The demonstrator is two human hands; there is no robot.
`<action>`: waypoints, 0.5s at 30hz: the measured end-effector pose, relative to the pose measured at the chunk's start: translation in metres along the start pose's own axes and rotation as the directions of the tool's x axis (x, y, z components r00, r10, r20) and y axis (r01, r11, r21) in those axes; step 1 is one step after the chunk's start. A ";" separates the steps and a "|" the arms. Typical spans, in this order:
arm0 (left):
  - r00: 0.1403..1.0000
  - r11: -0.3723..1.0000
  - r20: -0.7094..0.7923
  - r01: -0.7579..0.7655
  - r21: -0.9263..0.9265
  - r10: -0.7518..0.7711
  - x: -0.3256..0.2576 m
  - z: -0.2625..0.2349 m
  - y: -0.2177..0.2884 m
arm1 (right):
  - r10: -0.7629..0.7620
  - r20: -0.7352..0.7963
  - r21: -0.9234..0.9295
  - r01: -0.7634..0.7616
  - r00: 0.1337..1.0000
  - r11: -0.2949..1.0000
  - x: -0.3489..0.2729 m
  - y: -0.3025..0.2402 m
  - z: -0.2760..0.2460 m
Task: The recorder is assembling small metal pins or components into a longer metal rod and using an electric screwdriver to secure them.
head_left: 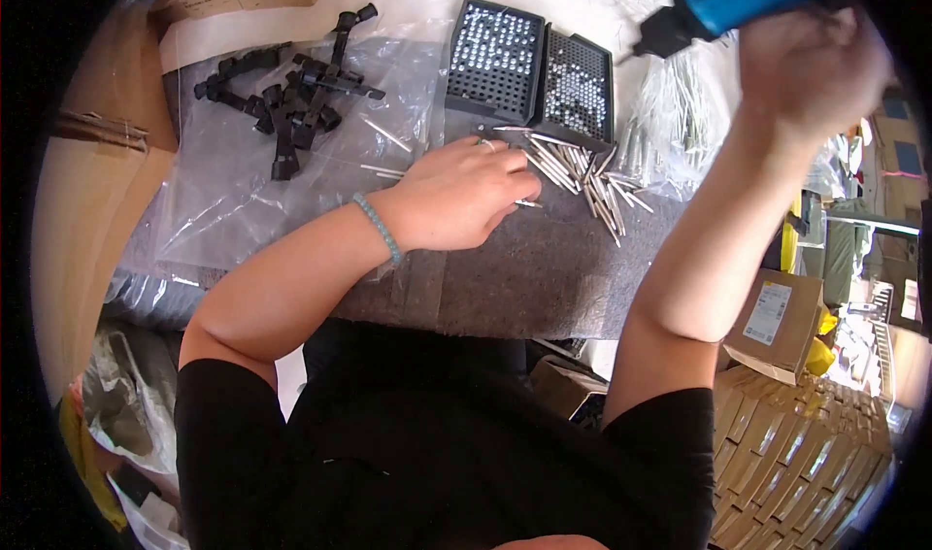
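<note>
Left hand point(456, 200) is down on the bench, fingers pinched together on a metal pin point(527, 203); the pin pile point(582, 176) fans out just right of them. Right hand point(806, 65), raised, grips a blue power screwdriver point(738, 1).

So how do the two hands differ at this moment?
The left hand lies low on the grey mat, fingers in the pile of metal pins; the right hand is raised well above the mat. The left hand wears a bead bracelet and touches pins; the right grips a blue tool. Both are bare.
</note>
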State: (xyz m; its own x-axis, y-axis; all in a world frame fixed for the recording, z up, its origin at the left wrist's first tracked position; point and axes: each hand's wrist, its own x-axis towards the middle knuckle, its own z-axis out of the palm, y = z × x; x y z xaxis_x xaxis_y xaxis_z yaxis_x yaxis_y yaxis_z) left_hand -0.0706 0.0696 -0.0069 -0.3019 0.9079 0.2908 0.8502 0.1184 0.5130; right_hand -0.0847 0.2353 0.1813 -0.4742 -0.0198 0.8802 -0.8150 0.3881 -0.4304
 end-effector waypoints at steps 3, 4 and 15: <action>1.000 1.000 0.008 0.005 -0.003 -0.005 0.000 -0.001 0.001 | 0.390 -0.218 0.218 -0.345 0.895 0.913 -0.027 0.019 -0.004; 1.000 1.000 0.007 0.021 -0.007 -0.021 -0.004 -0.001 0.000 | 0.469 -0.192 0.196 -0.435 0.862 0.879 -0.038 0.022 -0.001; 1.000 1.000 0.001 0.011 -0.022 -0.011 -0.001 -0.002 0.001 | 0.403 -0.218 0.142 -0.379 0.889 0.914 -0.087 0.048 -0.009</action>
State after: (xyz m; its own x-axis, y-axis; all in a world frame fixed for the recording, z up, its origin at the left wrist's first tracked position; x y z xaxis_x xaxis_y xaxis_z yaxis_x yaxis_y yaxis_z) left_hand -0.0704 0.0682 -0.0046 -0.3111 0.9069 0.2841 0.8371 0.1199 0.5337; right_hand -0.0795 0.2643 0.0855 -0.6773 0.3393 0.6528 -0.6127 0.2311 -0.7557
